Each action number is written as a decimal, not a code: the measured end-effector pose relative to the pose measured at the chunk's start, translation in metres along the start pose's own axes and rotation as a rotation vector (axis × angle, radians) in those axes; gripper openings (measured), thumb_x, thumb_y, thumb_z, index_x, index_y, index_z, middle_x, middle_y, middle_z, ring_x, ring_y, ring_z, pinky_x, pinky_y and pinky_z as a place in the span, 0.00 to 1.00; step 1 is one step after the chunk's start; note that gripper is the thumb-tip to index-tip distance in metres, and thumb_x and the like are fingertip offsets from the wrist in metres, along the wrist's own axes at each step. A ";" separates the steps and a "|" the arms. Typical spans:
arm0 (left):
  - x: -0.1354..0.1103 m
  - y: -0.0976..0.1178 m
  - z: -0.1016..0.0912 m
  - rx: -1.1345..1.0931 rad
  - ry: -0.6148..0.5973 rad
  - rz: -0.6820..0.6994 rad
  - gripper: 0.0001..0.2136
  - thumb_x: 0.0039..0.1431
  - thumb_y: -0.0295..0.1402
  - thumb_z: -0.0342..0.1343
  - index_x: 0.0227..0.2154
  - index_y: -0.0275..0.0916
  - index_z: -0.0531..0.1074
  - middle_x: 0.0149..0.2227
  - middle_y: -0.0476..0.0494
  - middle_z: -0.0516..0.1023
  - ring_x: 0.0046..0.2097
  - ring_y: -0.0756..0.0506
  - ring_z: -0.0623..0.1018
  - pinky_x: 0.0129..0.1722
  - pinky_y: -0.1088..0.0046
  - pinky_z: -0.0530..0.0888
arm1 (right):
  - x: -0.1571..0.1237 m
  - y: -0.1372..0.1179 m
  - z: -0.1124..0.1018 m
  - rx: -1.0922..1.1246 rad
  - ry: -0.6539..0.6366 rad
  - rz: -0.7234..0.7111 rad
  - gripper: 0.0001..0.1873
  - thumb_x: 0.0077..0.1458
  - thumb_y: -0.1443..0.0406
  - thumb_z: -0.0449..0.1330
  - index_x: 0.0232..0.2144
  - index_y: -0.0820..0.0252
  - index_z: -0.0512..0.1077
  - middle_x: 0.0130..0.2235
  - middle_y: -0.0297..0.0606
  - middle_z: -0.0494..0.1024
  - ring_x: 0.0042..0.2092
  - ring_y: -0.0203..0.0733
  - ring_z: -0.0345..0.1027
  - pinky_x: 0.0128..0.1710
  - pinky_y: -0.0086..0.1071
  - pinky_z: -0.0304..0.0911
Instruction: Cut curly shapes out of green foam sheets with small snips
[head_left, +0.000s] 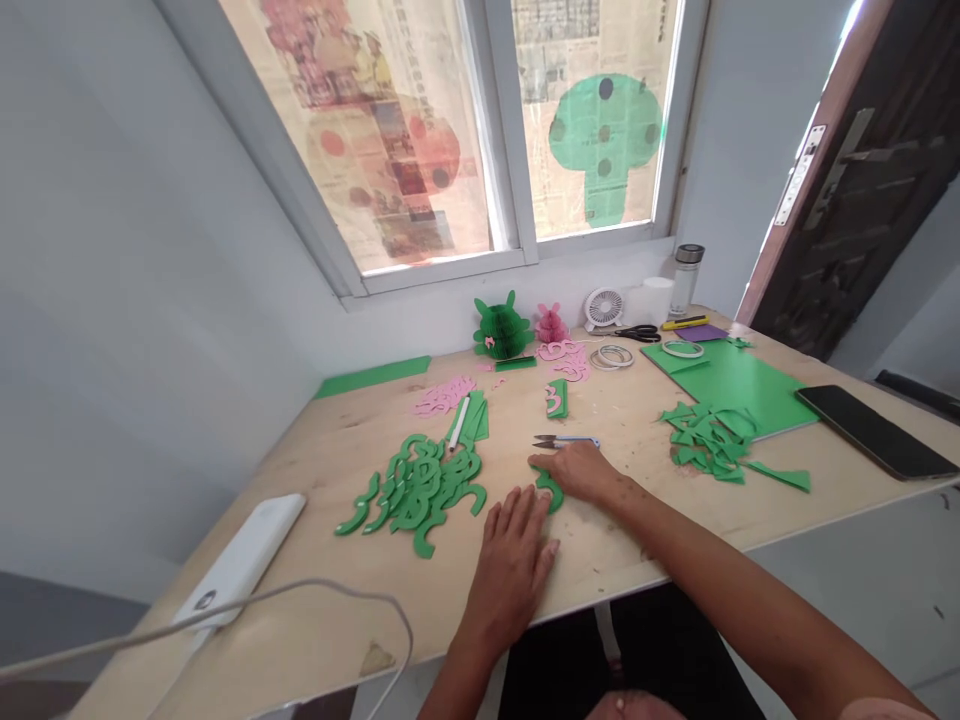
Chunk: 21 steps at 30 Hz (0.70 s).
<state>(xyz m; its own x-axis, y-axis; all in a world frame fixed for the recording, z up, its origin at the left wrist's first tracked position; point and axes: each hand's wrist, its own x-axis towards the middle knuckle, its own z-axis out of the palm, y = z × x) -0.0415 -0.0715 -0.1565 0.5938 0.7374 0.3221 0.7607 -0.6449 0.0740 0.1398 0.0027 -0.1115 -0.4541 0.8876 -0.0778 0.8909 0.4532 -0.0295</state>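
Observation:
My left hand [517,560] lies flat and open on the wooden table [322,610], fingers stretched toward a small green foam cut-out [553,490]. My right hand [581,470] rests palm down partly on that cut-out, its fingers spread on the table. Small thread snips [564,441] with a blue handle lie just beyond my right hand. A pile of curved green foam shapes [420,485] sits left of my left hand.
Green scraps [709,440] and a green sheet [731,385] lie right, with a black phone [874,430] at the edge. Pink cut-outs [445,397], tape rolls [613,355], scissors [637,332], a fan [604,307] and paper figures [502,330] stand behind. A white power bank [240,560] with cable sits left.

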 end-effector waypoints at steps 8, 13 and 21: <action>0.002 0.002 -0.001 0.031 -0.042 -0.015 0.24 0.63 0.36 0.43 0.62 0.38 0.55 0.61 0.37 0.63 0.63 0.40 0.60 0.58 0.55 0.62 | -0.004 0.000 0.002 0.049 0.042 0.026 0.15 0.60 0.64 0.48 0.45 0.55 0.72 0.37 0.48 0.80 0.41 0.51 0.73 0.35 0.36 0.60; 0.002 0.004 -0.001 0.039 -0.061 -0.031 0.23 0.64 0.36 0.43 0.61 0.38 0.57 0.62 0.36 0.62 0.63 0.40 0.60 0.58 0.54 0.62 | -0.006 -0.001 0.002 0.061 0.065 0.029 0.15 0.60 0.66 0.48 0.43 0.57 0.72 0.38 0.51 0.80 0.41 0.51 0.74 0.35 0.37 0.60; 0.003 0.003 0.000 0.014 -0.034 -0.044 0.21 0.63 0.34 0.44 0.58 0.39 0.62 0.59 0.37 0.66 0.62 0.40 0.63 0.58 0.52 0.63 | -0.008 -0.002 0.002 0.082 0.094 0.049 0.15 0.61 0.66 0.47 0.43 0.59 0.73 0.38 0.51 0.80 0.41 0.50 0.74 0.37 0.37 0.61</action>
<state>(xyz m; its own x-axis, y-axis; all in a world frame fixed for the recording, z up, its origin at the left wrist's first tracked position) -0.0374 -0.0719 -0.1551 0.5681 0.7716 0.2862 0.7898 -0.6089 0.0740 0.1418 -0.0057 -0.1124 -0.4050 0.9142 0.0127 0.9082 0.4038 -0.1101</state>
